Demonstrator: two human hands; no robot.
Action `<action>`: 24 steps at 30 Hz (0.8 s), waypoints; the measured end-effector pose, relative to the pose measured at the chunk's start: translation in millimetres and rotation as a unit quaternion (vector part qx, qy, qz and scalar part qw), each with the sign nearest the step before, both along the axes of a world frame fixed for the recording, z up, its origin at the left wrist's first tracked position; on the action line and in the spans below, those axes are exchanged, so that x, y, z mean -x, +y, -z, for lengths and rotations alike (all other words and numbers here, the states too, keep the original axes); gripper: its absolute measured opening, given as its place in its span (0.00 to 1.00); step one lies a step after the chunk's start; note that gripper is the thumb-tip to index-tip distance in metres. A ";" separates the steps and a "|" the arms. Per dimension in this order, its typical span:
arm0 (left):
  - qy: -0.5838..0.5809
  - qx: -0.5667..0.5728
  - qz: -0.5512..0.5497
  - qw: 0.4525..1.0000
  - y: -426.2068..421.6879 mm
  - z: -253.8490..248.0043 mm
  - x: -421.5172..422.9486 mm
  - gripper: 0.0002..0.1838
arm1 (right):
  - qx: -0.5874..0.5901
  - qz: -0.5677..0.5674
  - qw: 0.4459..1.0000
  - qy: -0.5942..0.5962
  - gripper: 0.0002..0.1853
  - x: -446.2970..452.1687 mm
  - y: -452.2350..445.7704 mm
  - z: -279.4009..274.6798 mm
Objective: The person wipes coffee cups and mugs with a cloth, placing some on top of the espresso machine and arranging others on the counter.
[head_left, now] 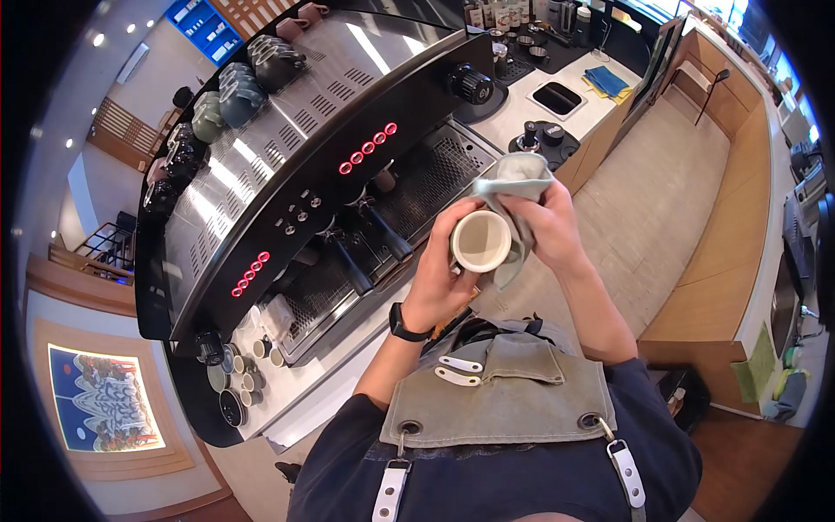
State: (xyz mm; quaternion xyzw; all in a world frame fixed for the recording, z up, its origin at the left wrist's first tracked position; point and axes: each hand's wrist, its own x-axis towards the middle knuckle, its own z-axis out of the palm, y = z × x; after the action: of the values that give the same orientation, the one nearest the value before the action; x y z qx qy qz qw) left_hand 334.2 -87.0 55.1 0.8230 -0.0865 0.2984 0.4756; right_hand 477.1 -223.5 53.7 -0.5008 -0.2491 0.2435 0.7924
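Observation:
My left hand [441, 265] is closed around a cup [481, 242], with a dark watch band on that wrist. The cup's pale rim and cream inside face up toward me; its outer wall is mostly covered by fingers and cloth. My right hand [550, 228] grips a pale grey-blue cloth [515, 177] beside the cup. Part of the cloth bunches up above the fingers, and a corner hangs down along the cup's right side. Both hands are close together in front of my olive apron [496, 396].
An espresso machine [304, 174] with lit red buttons and stacked cups on top stands left and ahead. Its portafilters [383, 228] jut toward me. Small cups [248, 381] sit on the lower-left counter. Farther right are a sink [557, 99], folded cloths [607, 83] and a wooden counter [722, 287].

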 end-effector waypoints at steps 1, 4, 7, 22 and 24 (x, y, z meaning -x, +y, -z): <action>-0.026 0.041 0.021 0.999 -1.4 -0.3 -1.3 0.45 | -0.058 -0.015 0.996 0.073 0.15 5.0 -0.1 2.3; -0.032 0.050 0.034 0.998 -4.8 -10.3 -3.6 0.45 | -0.149 -0.108 0.963 0.196 0.21 25.9 -7.1 11.8; -0.069 0.008 0.000 0.998 -7.8 -9.8 -8.8 0.45 | -0.274 -0.248 0.859 0.354 0.23 49.7 3.0 44.4; 0.091 0.139 0.106 0.980 12.8 -30.5 0.8 0.40 | 0.034 0.073 0.764 -0.640 0.23 5.8 -58.2 -7.3; 0.111 0.036 0.148 0.982 17.6 -40.8 1.6 0.37 | 0.085 0.010 0.694 -0.715 0.22 4.5 -53.0 -20.8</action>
State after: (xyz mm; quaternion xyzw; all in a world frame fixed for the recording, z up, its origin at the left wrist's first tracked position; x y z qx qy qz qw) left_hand 332.6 -69.4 95.9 0.8116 -0.1430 0.1347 0.5502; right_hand 472.7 -276.5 74.5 -0.5913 -0.7135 -0.1760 0.3321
